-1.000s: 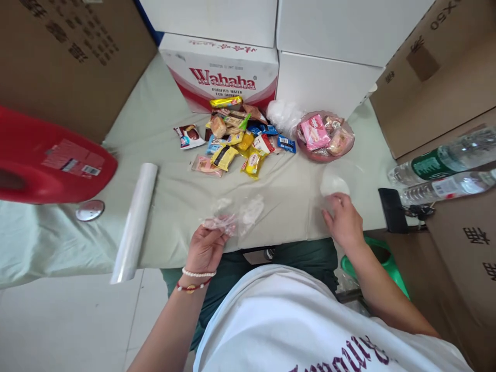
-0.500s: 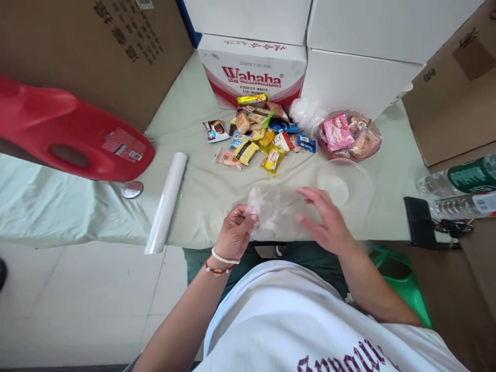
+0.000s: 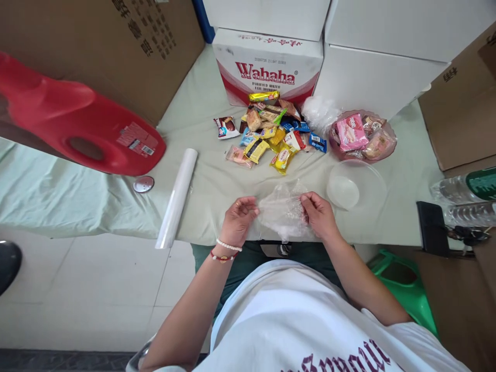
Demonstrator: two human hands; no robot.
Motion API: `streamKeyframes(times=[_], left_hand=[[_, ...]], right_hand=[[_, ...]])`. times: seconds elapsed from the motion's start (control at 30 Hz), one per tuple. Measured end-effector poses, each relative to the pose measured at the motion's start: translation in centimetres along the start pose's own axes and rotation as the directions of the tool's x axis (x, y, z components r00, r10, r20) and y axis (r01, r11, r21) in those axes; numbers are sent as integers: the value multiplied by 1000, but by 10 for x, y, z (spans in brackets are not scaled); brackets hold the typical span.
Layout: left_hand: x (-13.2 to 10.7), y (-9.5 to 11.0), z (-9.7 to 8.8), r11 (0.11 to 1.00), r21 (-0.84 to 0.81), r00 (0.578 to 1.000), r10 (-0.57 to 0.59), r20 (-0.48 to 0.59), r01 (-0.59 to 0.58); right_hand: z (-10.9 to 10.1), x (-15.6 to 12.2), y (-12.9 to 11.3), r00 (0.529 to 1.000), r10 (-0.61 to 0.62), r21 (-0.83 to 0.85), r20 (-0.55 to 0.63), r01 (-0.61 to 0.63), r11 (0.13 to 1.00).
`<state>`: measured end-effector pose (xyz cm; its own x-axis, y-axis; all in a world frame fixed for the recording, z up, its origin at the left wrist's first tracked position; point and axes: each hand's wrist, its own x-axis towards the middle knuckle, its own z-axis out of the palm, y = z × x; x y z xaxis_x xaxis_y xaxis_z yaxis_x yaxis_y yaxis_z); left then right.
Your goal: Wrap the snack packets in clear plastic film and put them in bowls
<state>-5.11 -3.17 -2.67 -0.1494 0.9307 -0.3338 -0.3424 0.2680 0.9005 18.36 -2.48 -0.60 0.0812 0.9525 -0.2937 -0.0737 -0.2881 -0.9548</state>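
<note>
A thin, crinkled clear plastic cover [image 3: 284, 209] spans the gap between my two hands, above the table's front edge. My right hand [image 3: 318, 213] pinches its right side between thumb and fingers. At its left edge, my left hand [image 3: 239, 217] has its fingers curled with the thumb close against them on the film. To the right of my right hand stands a clear plastic bowl [image 3: 344, 192], its inside visible. Beyond the cover lies a pile of wrapped snacks [image 3: 267, 132], in yellow, blue, red and brown packets.
Behind the bowl, a pink glass bowl [image 3: 337, 147] holds more snacks, beside bunched clear plastic [image 3: 320, 113]. A white roll [image 3: 177, 199], a round tin [image 3: 143, 184] and a red jug [image 3: 96, 129] are on the left. Bottles [image 3: 461, 188] and a phone [image 3: 433, 229] edge the right. Boxes [image 3: 267, 67] wall the back.
My right hand has closed from an open reach onto the cover's right side. The bunched film is now spread wider between both hands. The view has shifted slightly left.
</note>
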Motion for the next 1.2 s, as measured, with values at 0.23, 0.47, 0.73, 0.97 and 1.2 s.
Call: streamKeyframes(times=[0.23,0.47,0.73,0.97,1.2], left_hand=[[-21,13,24,711,374,779,397,485,-596],[-47,-25,-2,301,511,584,260,769,-805],[-77,-10,-39,308,607,680,334,652,-733],[-81,-12,56,754,449,876,385,290,-479],[-38,-28,85,988,-78,986,-121,119,131]], right_hand=[[11,3,12,988,-101,0,-112,102,995],[4,23,13,952,-120,54,-282,140,989],[6,19,14,972,20,273,-234,46,961],[29,-1,-1,983,28,307,-180,30,951],[21,-6,-7,996,12,301,-90,16,953]])
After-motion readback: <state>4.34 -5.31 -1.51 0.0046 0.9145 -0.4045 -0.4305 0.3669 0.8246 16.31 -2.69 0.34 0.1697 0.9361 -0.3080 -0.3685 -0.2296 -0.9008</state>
